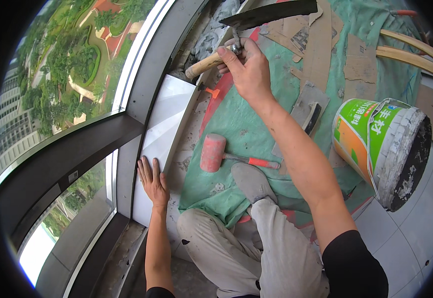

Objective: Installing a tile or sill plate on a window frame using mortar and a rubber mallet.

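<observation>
My right hand (251, 74) is closed round a trowel (276, 12) with a wooden handle and a dark blade, held above the mortar bed by the window. Grey mortar clings near the blade's neck. My left hand (154, 184) lies flat, fingers stretched out, on a glossy white sill slab (169, 114) along the window frame. Wet grey mortar (209, 42) fills the ledge beyond the slab's far end. A small orange plastic piece (213, 93) sits at the slab's right edge.
A pink-headed rubber mallet (213, 153) lies on the green sheet (246, 116) by my shoe. To the right are a flat float (310, 111), cardboard pieces (360, 62), wooden strips (415, 62) and a mortar-smeared bucket (363, 131). The window frame (149, 64) borders the left.
</observation>
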`<state>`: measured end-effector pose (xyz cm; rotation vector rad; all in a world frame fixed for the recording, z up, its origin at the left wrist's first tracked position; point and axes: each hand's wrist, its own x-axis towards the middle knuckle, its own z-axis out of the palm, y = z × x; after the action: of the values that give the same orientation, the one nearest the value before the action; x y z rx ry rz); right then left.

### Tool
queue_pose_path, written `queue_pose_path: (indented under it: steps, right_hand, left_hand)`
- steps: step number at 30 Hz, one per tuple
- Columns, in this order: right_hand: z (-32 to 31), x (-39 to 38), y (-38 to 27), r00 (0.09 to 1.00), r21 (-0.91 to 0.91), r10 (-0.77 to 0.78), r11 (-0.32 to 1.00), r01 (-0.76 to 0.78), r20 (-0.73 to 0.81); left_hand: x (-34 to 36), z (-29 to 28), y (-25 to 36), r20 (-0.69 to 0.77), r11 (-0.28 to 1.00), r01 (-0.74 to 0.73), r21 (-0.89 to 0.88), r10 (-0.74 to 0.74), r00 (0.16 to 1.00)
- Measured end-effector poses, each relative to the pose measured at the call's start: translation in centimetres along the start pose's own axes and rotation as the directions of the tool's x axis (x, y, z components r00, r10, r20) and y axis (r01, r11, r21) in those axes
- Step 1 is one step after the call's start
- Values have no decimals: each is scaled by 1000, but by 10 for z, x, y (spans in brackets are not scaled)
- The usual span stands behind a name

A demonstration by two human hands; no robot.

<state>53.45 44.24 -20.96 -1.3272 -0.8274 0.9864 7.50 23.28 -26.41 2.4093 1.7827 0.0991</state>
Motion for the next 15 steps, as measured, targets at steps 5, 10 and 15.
queue_pose_path:
  steps: [5,10,15]
  right_hand:
    - [6,-19,-24,985,-319,-168,932,170,32]
    - [-31,-35,-91,984,-411,69,911,4,163]
    - [-44,-21,-128,808,-666,511,715,-211,293]
  left_hand:
    - [0,-5,1,15,1000,21,4,-21,1000]
    - [2,-11,1,-22,999,25,-25,-25,999]
    - [6,-14,3,-34,998,61,-34,-62,997]
